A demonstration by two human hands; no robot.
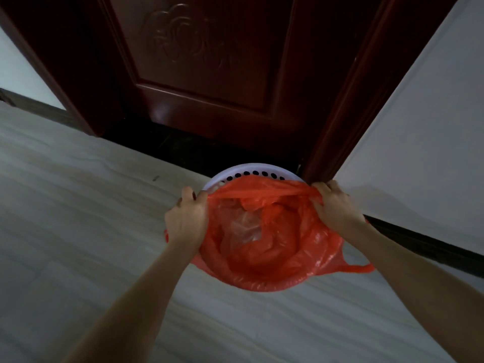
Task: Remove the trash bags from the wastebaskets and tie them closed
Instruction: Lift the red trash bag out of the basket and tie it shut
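A red-orange trash bag [262, 247] lines a white wastebasket [251, 171] with round holes under its rim, standing on the floor in front of a door. My left hand [187, 216] grips the bag's edge on the left side. My right hand [334, 205] grips the edge on the right, and the far edge is pulled off the rim and stretched between both hands. Crumpled clear plastic [243, 226] lies inside the bag. One bag handle [358, 268] hangs loose at the lower right. Most of the basket is hidden by the bag.
A dark red wooden door [204, 74] with a carved panel stands straight ahead, its frame post [340, 121] just right of the basket. A white wall [419, 142] with a dark baseboard runs along the right. Pale tiled floor [78, 231] spreads left and toward me.
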